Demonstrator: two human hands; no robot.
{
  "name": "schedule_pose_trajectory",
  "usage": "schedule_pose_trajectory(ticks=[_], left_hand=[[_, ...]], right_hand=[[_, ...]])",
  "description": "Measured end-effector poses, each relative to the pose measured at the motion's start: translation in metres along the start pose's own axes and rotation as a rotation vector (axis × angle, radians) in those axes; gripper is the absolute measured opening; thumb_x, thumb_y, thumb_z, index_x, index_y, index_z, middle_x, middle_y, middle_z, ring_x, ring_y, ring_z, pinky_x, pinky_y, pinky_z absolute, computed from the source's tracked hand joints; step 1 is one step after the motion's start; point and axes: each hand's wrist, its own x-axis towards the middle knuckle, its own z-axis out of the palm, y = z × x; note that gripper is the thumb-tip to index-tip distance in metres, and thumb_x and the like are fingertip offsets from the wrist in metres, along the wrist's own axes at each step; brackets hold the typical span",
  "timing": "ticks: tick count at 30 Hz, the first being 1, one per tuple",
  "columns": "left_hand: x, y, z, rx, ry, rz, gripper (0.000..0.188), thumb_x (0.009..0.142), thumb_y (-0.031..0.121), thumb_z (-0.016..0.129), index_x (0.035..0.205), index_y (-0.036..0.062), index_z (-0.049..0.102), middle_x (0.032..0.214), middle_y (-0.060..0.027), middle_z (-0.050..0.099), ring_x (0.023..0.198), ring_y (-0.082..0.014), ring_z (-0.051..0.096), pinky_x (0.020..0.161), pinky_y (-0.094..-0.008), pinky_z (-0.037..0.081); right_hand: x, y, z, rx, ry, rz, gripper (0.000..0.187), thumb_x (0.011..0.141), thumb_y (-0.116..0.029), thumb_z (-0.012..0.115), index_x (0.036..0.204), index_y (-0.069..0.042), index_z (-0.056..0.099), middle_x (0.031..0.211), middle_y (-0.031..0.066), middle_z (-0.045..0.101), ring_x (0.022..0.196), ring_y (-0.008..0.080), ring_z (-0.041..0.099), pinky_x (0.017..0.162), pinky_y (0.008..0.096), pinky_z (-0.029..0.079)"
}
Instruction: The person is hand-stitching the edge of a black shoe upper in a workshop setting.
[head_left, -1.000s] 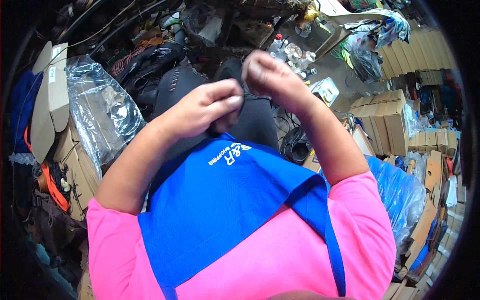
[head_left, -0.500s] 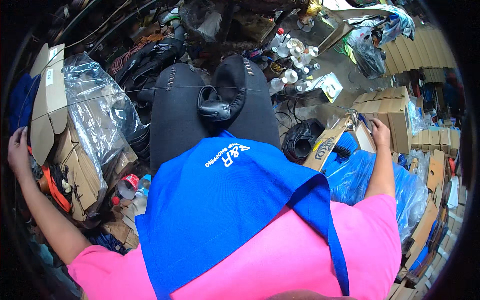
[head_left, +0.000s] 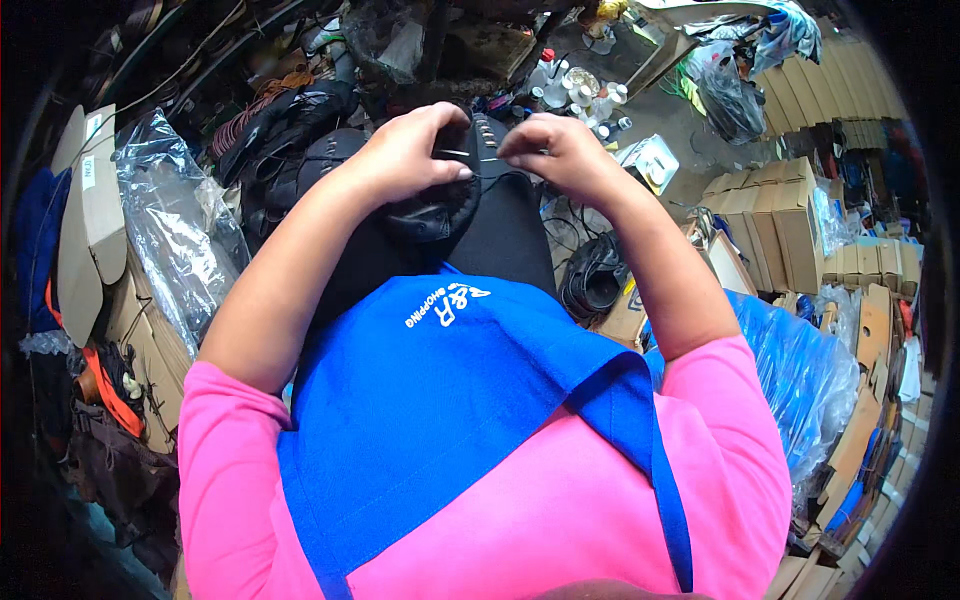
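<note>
Your left hand (head_left: pixel 412 158) is raised over your lap, thumb and forefinger curved apart with a gap between them; a thin pale sliver (head_left: pixel 453 152) shows in that gap, but I cannot tell whether the hidden fingers grip it or anything else. Your right hand (head_left: pixel 562 158) stands just across from it, well clear of touching, its fingers bent down toward the thumb in a loose curl; whether something fine is pinched there, I cannot tell. Right below your left hand, and partly covered by it, the black shoe (head_left: pixel 432 222) lies in your lap, on your black trousers (head_left: pixel 515 235); a row of pale stitches shows on the knee between your two hands. Nearer your body, the blue apron (head_left: pixel 430 400) spreads over your pink shirt (head_left: pixel 520 510). Past your right forearm sits a dark bundle (head_left: pixel 595 280), and farther out on that side are cardboard boxes (head_left: pixel 765 235) and something blue under clear plastic (head_left: pixel 790 370). Beyond your right hand, a white container (head_left: pixel 655 163) stands on the floor, near a cluster of bottles (head_left: pixel 590 95). Out to your left, past the forearm, a clear plastic sheet (head_left: pixel 180 225) lies beside tall pale boards (head_left: pixel 90 225), with an orange strip (head_left: pixel 110 390) below them.
</note>
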Motion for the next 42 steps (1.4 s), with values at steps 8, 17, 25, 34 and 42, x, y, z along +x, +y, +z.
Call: schedule_pose_trajectory(ticks=[8, 17, 25, 34, 42], left_hand=[[0.026, -0.025, 0.001, -0.238, -0.311, -0.142, 0.027, 0.073, 0.012, 0.075, 0.093, -0.0013, 0.062, 0.085, -0.0039, 0.063, 0.082, -0.0121, 0.057, 0.077, -0.0279, 0.045], [0.026, -0.033, -0.004, -0.325, -0.415, -0.119, 0.031, 0.079, 0.013, 0.070, 0.105, -0.0008, 0.065, 0.093, -0.0060, 0.065, 0.089, -0.0141, 0.059, 0.084, -0.0287, 0.044], [0.021, -0.032, -0.010, -0.247, -0.500, -0.095, 0.037, 0.082, 0.012, 0.064, 0.118, 0.0027, 0.061, 0.104, -0.0096, 0.065, 0.096, -0.0163, 0.059, 0.090, -0.0288, 0.043], [0.022, -0.028, -0.011, -0.098, -0.503, 0.009, 0.038, 0.078, 0.007, 0.064, 0.116, 0.0045, 0.062, 0.103, -0.0113, 0.065, 0.096, -0.0181, 0.060, 0.089, -0.0301, 0.044], [0.027, -0.029, 0.001, -0.098, -0.183, -0.037, 0.034, 0.067, 0.003, 0.072, 0.100, 0.0009, 0.064, 0.090, -0.0114, 0.064, 0.090, -0.0224, 0.061, 0.083, -0.0314, 0.047]], right_hand=[[0.018, 0.013, 0.005, -0.024, -0.067, -0.118, 0.012, 0.078, -0.006, 0.068, 0.089, -0.008, 0.069, 0.086, 0.0045, 0.058, 0.083, 0.0171, 0.060, 0.076, 0.0288, 0.049], [0.005, 0.018, 0.030, 0.085, 0.062, -0.162, 0.014, 0.075, -0.011, 0.071, 0.088, -0.014, 0.071, 0.084, 0.0053, 0.060, 0.080, 0.0206, 0.062, 0.071, 0.0309, 0.050], [-0.008, 0.002, 0.037, -0.120, 0.164, -0.184, 0.022, 0.072, -0.007, 0.069, 0.092, -0.016, 0.070, 0.082, 0.0076, 0.059, 0.076, 0.0256, 0.062, 0.066, 0.0341, 0.051], [0.000, -0.043, 0.019, -0.685, -0.079, -0.302, 0.017, 0.078, -0.014, 0.056, 0.090, -0.011, 0.068, 0.086, 0.0102, 0.059, 0.086, 0.0272, 0.060, 0.076, 0.0388, 0.044], [0.024, -0.043, 0.028, -0.521, -0.158, -0.059, 0.011, 0.080, -0.012, 0.059, 0.086, -0.006, 0.064, 0.091, 0.0146, 0.058, 0.087, 0.0323, 0.060, 0.074, 0.0383, 0.048]])
